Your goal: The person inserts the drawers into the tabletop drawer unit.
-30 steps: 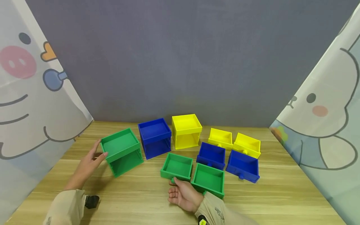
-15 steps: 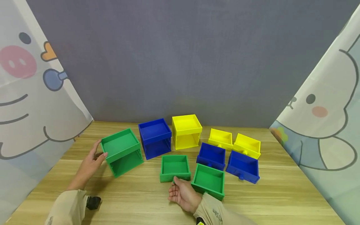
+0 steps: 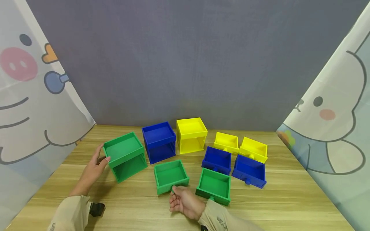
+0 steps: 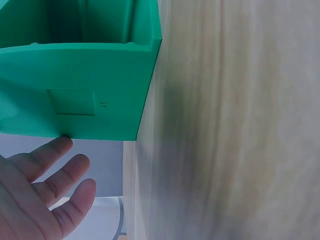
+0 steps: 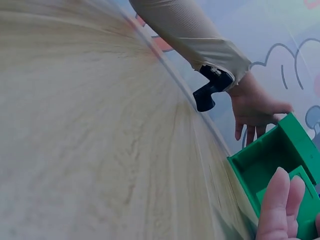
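At the left, a green drawer cabinet [image 3: 123, 150] with an open front stands on the table. My left hand [image 3: 92, 168] grips its left side, thumb at the front top edge and fingers towards the back. In the left wrist view, one fingertip touches the back edge of the cabinet [image 4: 75, 95]. My right hand [image 3: 186, 202] pinches the small knob of a green drawer [image 3: 171, 175], which is turned towards the cabinet; the knob is mostly hidden. A second green drawer [image 3: 214, 184] lies right of that hand.
Behind stand a blue cabinet [image 3: 159, 141] and a yellow cabinet [image 3: 191, 134], both without drawers. At the right lie two blue drawers [image 3: 217, 158] and two yellow drawers [image 3: 226, 141]. A grey wall [image 3: 185, 64] closes off the back of the wooden table [image 3: 289, 199].
The pinched green drawer has slid left, away from the other green drawer, and turned to face the green cabinet. The left hand and the cabinets have stayed put.
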A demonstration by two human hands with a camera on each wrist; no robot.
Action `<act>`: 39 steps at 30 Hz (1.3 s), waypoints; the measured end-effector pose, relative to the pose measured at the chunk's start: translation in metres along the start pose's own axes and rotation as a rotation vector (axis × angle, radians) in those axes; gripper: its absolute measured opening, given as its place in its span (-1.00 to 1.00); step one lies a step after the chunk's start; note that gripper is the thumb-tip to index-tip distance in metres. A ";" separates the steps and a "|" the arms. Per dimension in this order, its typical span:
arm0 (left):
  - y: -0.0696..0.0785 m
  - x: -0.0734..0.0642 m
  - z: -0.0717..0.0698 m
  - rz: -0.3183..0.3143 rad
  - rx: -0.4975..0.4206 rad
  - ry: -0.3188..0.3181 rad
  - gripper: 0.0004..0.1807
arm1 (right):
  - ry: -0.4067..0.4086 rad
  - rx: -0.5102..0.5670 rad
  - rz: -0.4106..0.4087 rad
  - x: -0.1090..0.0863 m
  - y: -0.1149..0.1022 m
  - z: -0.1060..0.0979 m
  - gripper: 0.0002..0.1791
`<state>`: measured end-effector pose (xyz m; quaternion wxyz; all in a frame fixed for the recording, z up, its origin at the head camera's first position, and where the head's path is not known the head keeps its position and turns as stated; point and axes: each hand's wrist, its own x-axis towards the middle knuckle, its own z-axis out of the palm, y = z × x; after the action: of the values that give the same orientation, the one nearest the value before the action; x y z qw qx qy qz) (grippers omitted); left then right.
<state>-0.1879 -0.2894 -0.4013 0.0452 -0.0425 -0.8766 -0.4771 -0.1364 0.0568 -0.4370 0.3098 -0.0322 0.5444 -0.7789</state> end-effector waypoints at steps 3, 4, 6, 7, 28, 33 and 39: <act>-0.001 0.000 0.000 0.010 -0.001 0.007 -0.24 | -0.027 -0.031 -0.003 0.000 -0.001 0.002 -0.76; -0.001 0.000 0.001 0.013 -0.001 0.009 -0.24 | -0.035 -0.042 -0.004 0.000 -0.001 0.003 -0.76; 0.000 0.000 0.000 0.015 -0.007 0.009 -0.24 | -0.051 -0.063 -0.006 0.000 -0.001 0.004 -0.77; 0.000 0.000 0.000 0.015 -0.008 0.008 -0.24 | -0.057 -0.075 -0.004 0.000 -0.001 0.005 -0.77; 0.009 0.001 0.001 -0.067 -0.002 -0.020 -0.23 | -0.144 -0.168 0.031 0.018 -0.001 0.029 -0.76; 0.009 0.001 -0.001 -0.071 -0.001 -0.011 -0.24 | -0.148 -0.176 0.031 0.022 0.000 0.034 -0.76; 0.009 0.000 -0.002 -0.077 0.033 -0.020 -0.22 | -0.152 -0.183 0.033 0.026 0.001 0.039 -0.77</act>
<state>-0.1863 -0.2863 -0.3925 0.0189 -0.0126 -0.8859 -0.4633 -0.1421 0.0110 -0.4298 0.3586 -0.1105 0.5888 -0.7159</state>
